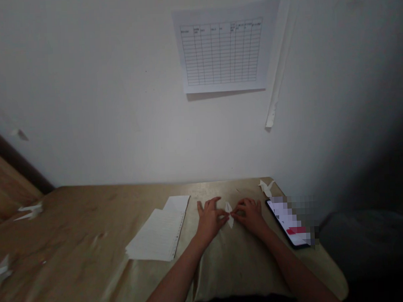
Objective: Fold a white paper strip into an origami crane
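A small folded piece of white paper, narrow and pointed at both ends, lies between my hands over the table. My left hand pinches its left side with thumb and forefinger, the other fingers lifted. From the right, my right hand pinches the opposite side, its remaining fingers curled loosely. The fingertips of both hands nearly meet at the paper's middle and hide part of it. To the left of my left hand is a stack of white lined paper sheets with a punched edge.
A phone with a lit screen lies right of my right hand. A folded paper bird sits behind it. More folded paper pieces rest on the table's left side. A printed table sheet hangs on the wall behind.
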Demonstrator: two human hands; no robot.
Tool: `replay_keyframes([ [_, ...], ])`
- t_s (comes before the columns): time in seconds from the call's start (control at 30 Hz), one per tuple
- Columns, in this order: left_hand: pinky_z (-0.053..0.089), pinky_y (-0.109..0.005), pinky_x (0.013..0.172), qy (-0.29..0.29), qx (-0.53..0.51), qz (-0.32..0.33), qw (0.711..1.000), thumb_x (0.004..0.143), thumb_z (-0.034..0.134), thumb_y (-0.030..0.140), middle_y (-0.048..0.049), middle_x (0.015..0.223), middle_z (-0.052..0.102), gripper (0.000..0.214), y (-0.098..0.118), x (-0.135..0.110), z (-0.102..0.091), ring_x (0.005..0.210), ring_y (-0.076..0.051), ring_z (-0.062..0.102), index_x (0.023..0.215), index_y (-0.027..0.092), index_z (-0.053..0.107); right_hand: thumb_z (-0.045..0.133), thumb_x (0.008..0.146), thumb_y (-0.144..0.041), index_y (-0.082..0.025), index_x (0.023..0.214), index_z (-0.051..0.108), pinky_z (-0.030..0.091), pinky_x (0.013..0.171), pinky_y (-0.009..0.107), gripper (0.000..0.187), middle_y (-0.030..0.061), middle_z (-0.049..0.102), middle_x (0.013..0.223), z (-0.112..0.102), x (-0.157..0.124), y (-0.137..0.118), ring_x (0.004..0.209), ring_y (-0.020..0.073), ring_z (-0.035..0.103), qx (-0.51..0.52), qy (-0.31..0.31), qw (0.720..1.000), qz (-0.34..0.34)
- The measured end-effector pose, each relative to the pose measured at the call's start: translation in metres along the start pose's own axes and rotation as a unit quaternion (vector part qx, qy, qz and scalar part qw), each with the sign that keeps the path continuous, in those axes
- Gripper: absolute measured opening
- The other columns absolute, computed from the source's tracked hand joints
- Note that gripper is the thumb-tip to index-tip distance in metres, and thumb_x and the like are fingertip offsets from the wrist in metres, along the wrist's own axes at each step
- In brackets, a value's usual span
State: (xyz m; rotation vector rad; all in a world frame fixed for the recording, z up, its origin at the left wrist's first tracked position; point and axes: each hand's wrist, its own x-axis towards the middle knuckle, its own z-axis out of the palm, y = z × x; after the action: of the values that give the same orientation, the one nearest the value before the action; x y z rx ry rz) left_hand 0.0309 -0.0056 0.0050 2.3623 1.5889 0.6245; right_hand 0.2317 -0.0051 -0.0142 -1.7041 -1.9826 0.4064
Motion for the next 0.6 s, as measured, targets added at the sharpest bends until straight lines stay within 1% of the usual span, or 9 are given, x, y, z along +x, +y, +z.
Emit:
replay_keyframes([
  [0.1,0.002,-0.075,0.123,0.006,-0.002,0.006,1.000,0.088,0.080,0.031,-0.0026,0.157,0.051,0.015,-0.001,0.000,0.002,0.145,-0.033,0.044,0.099,0.039,0.083,0.071,0.089,-0.043,-0.035,0.095,0.082,0.021,0.117,0.060,0.015,0.0050,0.068,0.120,0.001,0.001,0.000,0.126,0.0306,0.051,-0.001,0.012,1.000,0.003],
  [0.23,0.003,-0.076,0.122,-0.012,0.003,0.001,1.000,0.088,0.080,0.033,-0.0023,0.157,0.052,0.015,-0.001,0.000,0.000,0.145,-0.033,0.044,0.101,0.041,0.083,0.074,0.087,-0.042,-0.037,0.092,0.083,0.023,0.116,0.056,0.011,0.0038,0.069,0.119,0.004,0.002,0.003,0.127,0.0305,0.049,0.001,0.012,1.000,-0.010],
  [0.4,0.006,-0.078,0.120,-0.027,0.016,-0.018,0.999,0.088,0.079,0.042,-0.0015,0.156,0.053,0.015,-0.004,0.002,-0.003,0.144,-0.035,0.045,0.102,0.044,0.082,0.077,0.085,-0.042,-0.039,0.091,0.083,0.017,0.119,0.060,0.009,0.0038,0.069,0.117,0.007,0.004,0.008,0.130,0.0322,0.047,-0.002,0.013,1.000,0.011],
  [0.6,0.012,-0.078,0.120,-0.041,-0.003,-0.049,0.998,0.084,0.082,0.047,0.0018,0.156,0.054,0.013,-0.010,0.008,-0.002,0.146,-0.037,0.042,0.097,0.047,0.083,0.080,0.083,-0.043,-0.036,0.083,0.083,0.019,0.118,0.065,0.008,0.0059,0.066,0.122,0.006,0.004,0.007,0.137,0.0361,0.044,0.001,0.017,1.000,0.020],
])
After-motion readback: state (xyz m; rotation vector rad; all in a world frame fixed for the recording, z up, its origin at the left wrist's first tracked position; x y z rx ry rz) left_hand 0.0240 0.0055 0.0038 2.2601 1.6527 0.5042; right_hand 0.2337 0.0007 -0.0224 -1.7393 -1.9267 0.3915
